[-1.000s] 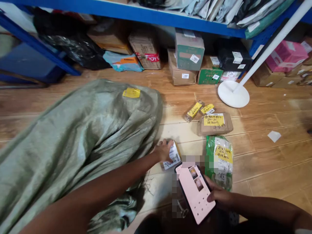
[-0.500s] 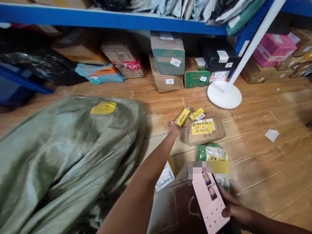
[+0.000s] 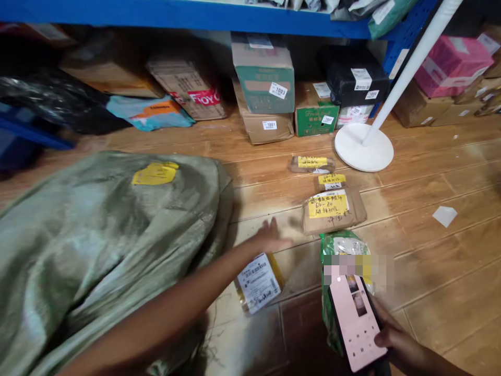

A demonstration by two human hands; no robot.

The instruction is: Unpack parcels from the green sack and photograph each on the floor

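One rectangular black-cased phone with a pale pink screen [image 3: 360, 324] is clasped in the right hand [image 3: 400, 342], in front of a green plastic-wrapped parcel [image 3: 346, 243]; it is probably best held steady, with parcels laid flat, writing uppermost. A flat, yellow-edged, white-labelled parcel [image 3: 260, 283] is seen just nearer than the left hand [image 3: 271, 238], whose fingers are spread, nothing grasped. Beyond, apart from that hand, a yellow-labelled brown cardboard box [image 3: 332, 213] is seen.
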